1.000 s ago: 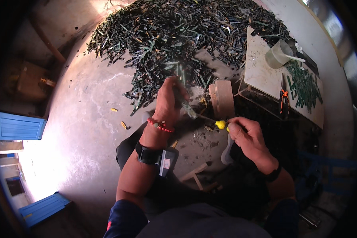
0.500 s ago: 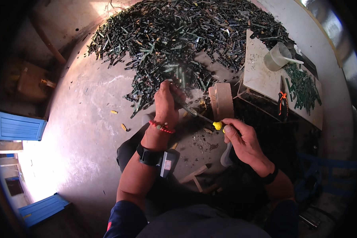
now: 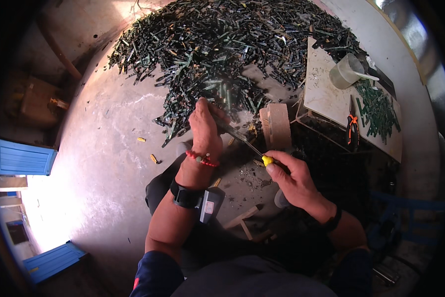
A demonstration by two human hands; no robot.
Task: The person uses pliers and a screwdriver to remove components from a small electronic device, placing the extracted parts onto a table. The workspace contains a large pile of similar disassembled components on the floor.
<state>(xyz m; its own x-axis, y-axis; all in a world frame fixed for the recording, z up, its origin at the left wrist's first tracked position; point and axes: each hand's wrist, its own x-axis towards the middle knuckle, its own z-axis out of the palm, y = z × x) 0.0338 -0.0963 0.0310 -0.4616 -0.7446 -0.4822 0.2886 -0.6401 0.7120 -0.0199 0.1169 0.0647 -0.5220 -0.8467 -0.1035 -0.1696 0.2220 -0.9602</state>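
My right hand (image 3: 296, 182) is closed on the yellow handle of a screwdriver (image 3: 267, 160). The screwdriver's thin metal shaft points up and left, and its tip meets a narrow dark strip (image 3: 234, 131). That strip, which looks like a piece of circuit board, is gripped in my left hand (image 3: 205, 126); the fingers curl round its far side and partly hide it. Beyond both hands lies a large heap of similar dark and green strips (image 3: 222, 44) on the floor.
On the right, a pale board (image 3: 326, 96) carries a plastic jug (image 3: 346, 72), green strips (image 3: 378, 109) and orange-handled pliers (image 3: 352, 129). A brick-like block (image 3: 276, 123) stands near my hands. Small yellow pieces (image 3: 153, 159) lie on the floor, left. Blue door panels (image 3: 24, 157) are at far left.
My right hand has moved slightly left, pushing the screwdriver closer to the strip, and its fingers sit tighter round the handle. My left hand has shifted a little left, still gripping the strip.
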